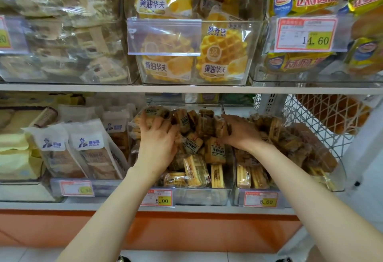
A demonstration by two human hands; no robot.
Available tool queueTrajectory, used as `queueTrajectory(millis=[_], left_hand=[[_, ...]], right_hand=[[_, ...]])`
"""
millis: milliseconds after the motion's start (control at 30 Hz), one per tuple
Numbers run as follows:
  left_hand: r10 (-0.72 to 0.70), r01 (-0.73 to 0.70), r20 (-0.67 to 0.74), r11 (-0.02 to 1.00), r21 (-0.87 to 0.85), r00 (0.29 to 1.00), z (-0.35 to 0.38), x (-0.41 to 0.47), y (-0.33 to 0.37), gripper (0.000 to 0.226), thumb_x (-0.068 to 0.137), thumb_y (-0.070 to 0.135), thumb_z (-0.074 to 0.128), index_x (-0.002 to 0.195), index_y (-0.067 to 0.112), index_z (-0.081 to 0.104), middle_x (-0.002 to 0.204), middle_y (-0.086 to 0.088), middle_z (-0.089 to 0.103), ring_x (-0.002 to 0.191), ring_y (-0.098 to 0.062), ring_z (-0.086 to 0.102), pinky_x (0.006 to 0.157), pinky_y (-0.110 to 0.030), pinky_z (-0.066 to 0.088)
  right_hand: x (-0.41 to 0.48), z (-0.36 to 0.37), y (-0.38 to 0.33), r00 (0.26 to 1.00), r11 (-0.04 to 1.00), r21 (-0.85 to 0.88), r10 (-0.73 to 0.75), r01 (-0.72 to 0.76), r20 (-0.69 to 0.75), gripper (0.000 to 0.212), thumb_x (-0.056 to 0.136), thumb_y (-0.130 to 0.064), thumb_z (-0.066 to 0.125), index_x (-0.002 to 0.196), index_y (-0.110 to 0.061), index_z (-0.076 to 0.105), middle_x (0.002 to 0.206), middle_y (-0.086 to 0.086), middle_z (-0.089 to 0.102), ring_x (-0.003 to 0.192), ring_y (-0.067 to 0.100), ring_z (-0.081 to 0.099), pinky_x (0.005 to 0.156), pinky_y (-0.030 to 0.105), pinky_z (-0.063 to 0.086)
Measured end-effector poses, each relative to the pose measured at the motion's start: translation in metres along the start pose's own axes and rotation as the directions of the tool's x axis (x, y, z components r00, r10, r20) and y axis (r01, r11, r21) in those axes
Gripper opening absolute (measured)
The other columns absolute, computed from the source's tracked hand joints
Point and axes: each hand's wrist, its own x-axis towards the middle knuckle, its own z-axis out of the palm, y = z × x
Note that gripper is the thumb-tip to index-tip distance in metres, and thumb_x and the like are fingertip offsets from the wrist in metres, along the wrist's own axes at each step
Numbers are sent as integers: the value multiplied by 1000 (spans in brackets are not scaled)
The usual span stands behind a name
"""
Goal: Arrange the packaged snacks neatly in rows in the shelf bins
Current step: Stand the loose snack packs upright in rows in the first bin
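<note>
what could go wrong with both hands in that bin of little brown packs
The packs are heaped loosely in the middle bin, so the left hand and right hand pushing in could tip some over its low front wall. The right hand sits by the next bin, also piled high, so packs might slide across and mix.

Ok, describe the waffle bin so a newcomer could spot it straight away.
Start at the upper shelf, where three clear bins sit side by side. The waffle bin is the middle one. Unlike its neighbours, it holds bright yellow waffle packs, and the label holder on its front is blank.
</note>
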Motion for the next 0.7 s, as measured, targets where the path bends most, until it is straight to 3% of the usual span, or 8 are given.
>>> queueTrajectory(millis=[200,333,400,533,600,700], left_hand=[[-71,71,-10,997,13,997,5,2,4,30,56,9,76,85,12,72,82,-6,70,91,-31,59,102,-65,24],[-53,52,29,999,13,998,4,3,2,39,48,16,83,84,10,70,77,-5,70,88,-30,61,100,-67,24],[-23,24,15,1000,-14,1000,0,3,2,38,50,22,84,84,11,71,80,-4,69,90,-31,62,100,-69,23],[18,-34,-121,991,-128,992,-8,3,7,13,73,18,72,84,13,70,94,-3,69,104,-27,59,110,-60,14],[77,-104,-141,976,-191,987,-10,2,12,15,73,14,70,88,11,70,99,-5,68,107,-27,57,107,-54,29],[167,-173,-48,926,-337,985,-11,-5,24,29,68,10,73,96,8,67,105,-7,66,106,-28,55,86,-42,51]], right_hand=[[11,5,-8,997,996,-69,47,-52,-63,73,75,-33,75,137,-23,37,136,4,47,122,26,46,94,38,40],[12,4,-7,992,992,-126,-24,8,-123,65,76,-35,72,132,-20,43,133,4,49,120,26,46,89,36,42],[7,0,-7,986,995,-84,-61,48,-155,59,75,-33,71,127,-20,45,125,4,54,114,25,49,84,34,42],[-10,-15,-7,982,974,169,-126,149,-138,57,75,-23,72,124,-25,44,115,2,57,106,22,54,84,39,48],[-22,-21,-6,975,962,177,-192,209,-110,60,75,-21,72,127,-28,43,118,0,57,105,20,55,85,38,49],[-41,-21,-2,939,945,-4,-327,328,-105,63,73,-20,71,129,-27,44,120,0,59,103,19,57,80,28,47]])
